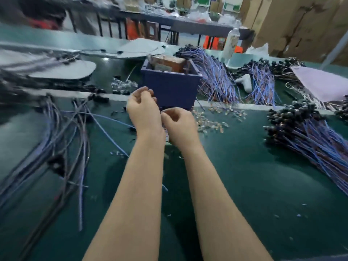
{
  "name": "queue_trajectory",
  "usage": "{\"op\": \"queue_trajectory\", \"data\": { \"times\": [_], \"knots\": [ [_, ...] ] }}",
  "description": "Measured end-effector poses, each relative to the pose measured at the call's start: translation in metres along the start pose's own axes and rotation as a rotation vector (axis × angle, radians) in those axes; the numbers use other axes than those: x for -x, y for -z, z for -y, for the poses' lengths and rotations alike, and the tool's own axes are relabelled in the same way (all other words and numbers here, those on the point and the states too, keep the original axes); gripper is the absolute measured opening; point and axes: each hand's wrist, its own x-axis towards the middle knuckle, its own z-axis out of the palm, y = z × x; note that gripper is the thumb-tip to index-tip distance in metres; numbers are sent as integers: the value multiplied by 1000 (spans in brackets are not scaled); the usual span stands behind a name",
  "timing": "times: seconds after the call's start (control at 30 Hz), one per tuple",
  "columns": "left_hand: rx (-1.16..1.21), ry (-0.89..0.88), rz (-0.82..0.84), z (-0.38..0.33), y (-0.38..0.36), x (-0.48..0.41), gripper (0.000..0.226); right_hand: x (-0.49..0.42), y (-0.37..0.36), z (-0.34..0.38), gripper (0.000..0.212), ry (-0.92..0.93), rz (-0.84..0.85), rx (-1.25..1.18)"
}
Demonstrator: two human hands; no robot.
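Head view — left hand [143, 112], right hand [178, 125] curled close together — grip contents unclear.

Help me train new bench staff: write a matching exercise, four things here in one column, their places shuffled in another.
1 blue box
2 white bottle
3 loose wires
4 clear plastic bits

a left of the left hand
b just right of the right hand
c directly behind both hands
d far back, near cardboard boxes

Pairs: 1-c, 2-d, 3-a, 4-b
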Motion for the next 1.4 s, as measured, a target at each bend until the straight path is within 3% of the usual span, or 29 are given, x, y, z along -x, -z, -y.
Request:
{"op": "queue_trajectory", "data": {
  "times": [0.17, 0.27, 0.43, 0.67, 0.8, 0.93, 1.03, 1.13, 1.27, 1.4],
  "knots": [
    [26, -17, -291, -21, 54, -42, 16, -3, -72, 27, 35, 149, 241, 428],
    [44, -5, -356, -31, 75, -56, 13, -7, -101, 36, 36, 184, 370, 737],
    [14, 33, -378, -40, 89, -65, 9, -5, -130, 35, 25, 252, 311, 830],
    [46, 177, -329, -36, 90, -71, 5, -13, -110, 43, 20, 185, 45, 81],
    [56, 255, -291, -36, 89, -71, 9, -22, -86, 47, 19, 47, -8, -356],
    [226, 362, -164, -36, 85, -67, 15, -28, -64, 47, 20, -53, -27, -757],
    [275, 386, -134, -35, 82, -66, 22, -29, -50, 42, 22, -87, -54, -889],
    [100, 362, -80, -32, 78, -64, 15, -30, -42, 32, 23, -187, -120, -952],
    [-134, 242, -118, -28, 73, -64, 20, -30, -37, 26, 24, -245, -115, -763],
    [-191, 174, -175, -34, 73, -70, 24, -32, -22, 26, 22, -207, -179, -1093]
  ]
}}
